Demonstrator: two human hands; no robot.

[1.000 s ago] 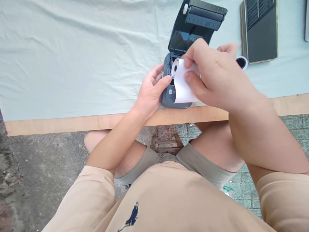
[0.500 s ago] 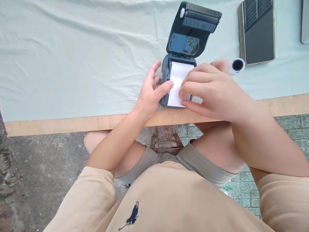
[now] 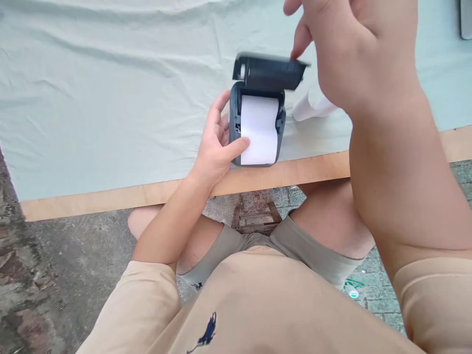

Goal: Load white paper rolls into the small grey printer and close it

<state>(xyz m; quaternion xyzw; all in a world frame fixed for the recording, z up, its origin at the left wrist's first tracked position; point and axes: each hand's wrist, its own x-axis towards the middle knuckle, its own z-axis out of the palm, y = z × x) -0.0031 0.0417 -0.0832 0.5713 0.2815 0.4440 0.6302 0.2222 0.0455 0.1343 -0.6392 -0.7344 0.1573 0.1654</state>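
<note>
A small dark portable label printer (image 3: 233, 132) sits near the front edge of the table, its compartment uncovered. My left hand (image 3: 217, 147) is wrapped around the printer's left side, fingers behind it and thumb on the white paper (image 3: 259, 132). The paper lies flat over the compartment and reaches the printer's front edge. The printer lid (image 3: 271, 71), slightly blurred, is tilted partway down over the back. My right hand (image 3: 354, 54) is above and to the right, with a fingertip on the lid's right corner; its other fingers are partly out of frame.
A white paper roll (image 3: 306, 107) stands right of the printer, partly hidden by my right wrist. A pale cloth (image 3: 110, 108) covers the table, leaving a bare wooden front edge (image 3: 92, 200). A grey object (image 3: 466, 19) shows at the top right corner.
My right hand has left the paper and risen to the lid, which has swung down from upright. The left hand still holds the printer. The view has shifted, and my right arm now covers the tablet-like object.
</note>
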